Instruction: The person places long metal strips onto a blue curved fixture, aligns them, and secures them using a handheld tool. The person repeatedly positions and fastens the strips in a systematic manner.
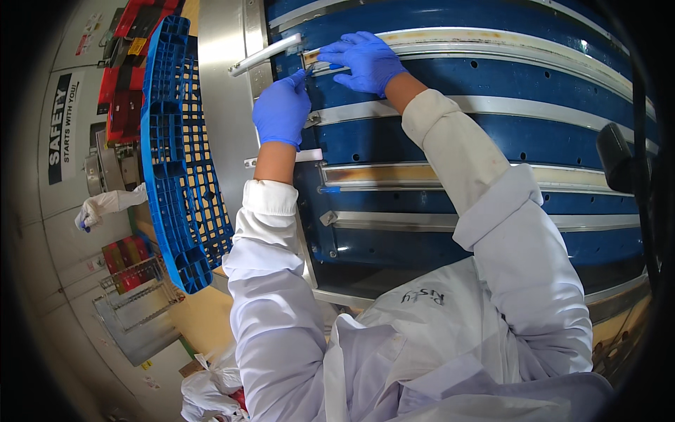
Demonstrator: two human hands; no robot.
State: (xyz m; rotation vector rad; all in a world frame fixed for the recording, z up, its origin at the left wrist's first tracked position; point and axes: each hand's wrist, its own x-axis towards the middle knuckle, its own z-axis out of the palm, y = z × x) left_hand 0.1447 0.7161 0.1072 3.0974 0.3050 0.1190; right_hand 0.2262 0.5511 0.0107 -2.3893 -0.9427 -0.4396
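Observation:
Both my hands wear blue gloves and are at the left end of a long pale metal rail (485, 43), which has brown stains. It crosses a dark blue machine surface (450, 76) with several similar bars. My left hand (283, 112) has its thumb and fingertips closed at the rail's end; whatever is between them is too small to make out. Fingers spread, my right hand (369, 63) rests over the rail just right of the left one. A white handle (266, 55) sticks out beside my left hand, and a second white handle (306, 155) lies near my left wrist.
Another stained rail (387, 174) with a blue tip runs nearer me. A steel frame edge (226, 77) borders the machine on the left, with a blue plastic pallet (156, 169) beyond it. A black cylindrical part (614, 156) juts in at right. A person in white (111, 206) is far left.

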